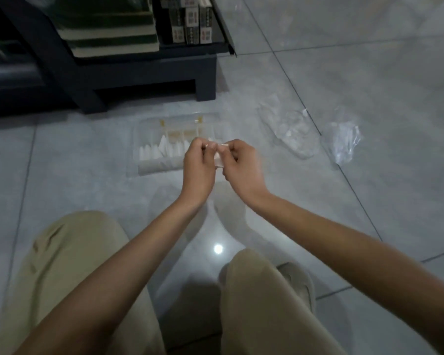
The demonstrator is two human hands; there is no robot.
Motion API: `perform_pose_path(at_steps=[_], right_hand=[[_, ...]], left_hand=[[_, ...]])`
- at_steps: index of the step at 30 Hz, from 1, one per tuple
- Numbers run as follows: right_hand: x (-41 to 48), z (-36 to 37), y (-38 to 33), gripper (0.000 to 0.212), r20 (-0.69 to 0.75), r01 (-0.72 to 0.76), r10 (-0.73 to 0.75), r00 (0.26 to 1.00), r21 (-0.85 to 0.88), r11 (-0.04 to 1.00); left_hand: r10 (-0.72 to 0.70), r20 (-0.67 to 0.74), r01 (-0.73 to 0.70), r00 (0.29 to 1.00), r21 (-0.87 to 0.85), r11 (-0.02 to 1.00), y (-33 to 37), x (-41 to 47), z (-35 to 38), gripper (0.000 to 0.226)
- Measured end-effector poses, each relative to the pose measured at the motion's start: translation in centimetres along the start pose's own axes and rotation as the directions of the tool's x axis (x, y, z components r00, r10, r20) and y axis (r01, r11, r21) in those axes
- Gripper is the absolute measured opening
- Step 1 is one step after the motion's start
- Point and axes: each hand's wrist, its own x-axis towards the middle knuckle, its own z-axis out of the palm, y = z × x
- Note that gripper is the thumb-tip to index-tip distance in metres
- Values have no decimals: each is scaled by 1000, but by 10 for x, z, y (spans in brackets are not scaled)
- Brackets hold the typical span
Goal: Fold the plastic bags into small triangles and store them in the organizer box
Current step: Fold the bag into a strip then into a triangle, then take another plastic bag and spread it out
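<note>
My left hand (199, 166) and my right hand (241, 163) meet above the floor, and both pinch a small folded clear plastic bag (219, 160) between their fingertips. Just beyond them on the tiles lies the clear organizer box (144, 131), its lid open at the back. A row of white folded triangles (162, 149) fills its front compartment. My hands hide the right part of the box.
Loose clear plastic bags lie on the grey tiles to the right, a pile (287, 131) and one further out (342, 143). A dark shelf unit (139, 73) with books stands behind the box. My knees in beige trousers (69, 278) frame the near floor.
</note>
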Motion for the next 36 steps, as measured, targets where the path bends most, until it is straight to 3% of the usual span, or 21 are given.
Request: perform_pose_path(at_steps=[3,7,10,13,17,24,27,30,32,36], right_hand=[[27,-18,-11,21,75,10,-8,997,-25,1000],[71,-25,-17,25,127,44,-23,992,-167,985],[105,-21,-9,18,153,43,9,988,-331,943],[122,-2,4,17,180,13,83,980,-476,879],[123,25,18,15,239,109,61,969,-636,764],[124,37,29,20,321,187,132,938,-788,586],[120,22,30,23,452,177,250,856,-711,680],[117,3,39,27,666,94,290,687,-477,874],[112,-11,47,32,647,-67,234,725,-272,960],[114,-38,69,27,325,-189,166,931,39,981]], left_hand=[[128,-24,-129,991,-26,991,8,17,6,28],[148,-40,-149,988,-30,988,-1,39,3,25],[145,-40,-133,989,215,968,-26,48,-12,15],[172,114,-204,978,399,894,-48,44,-25,17],[190,239,-276,952,406,871,-55,41,-26,24],[269,223,-333,937,333,882,-45,47,-6,22],[284,183,-327,941,284,901,-46,39,5,21],[314,204,-364,927,283,888,-49,36,14,17],[320,247,-385,915,290,876,-49,35,21,16],[347,330,-443,878,288,849,-49,37,35,18]])
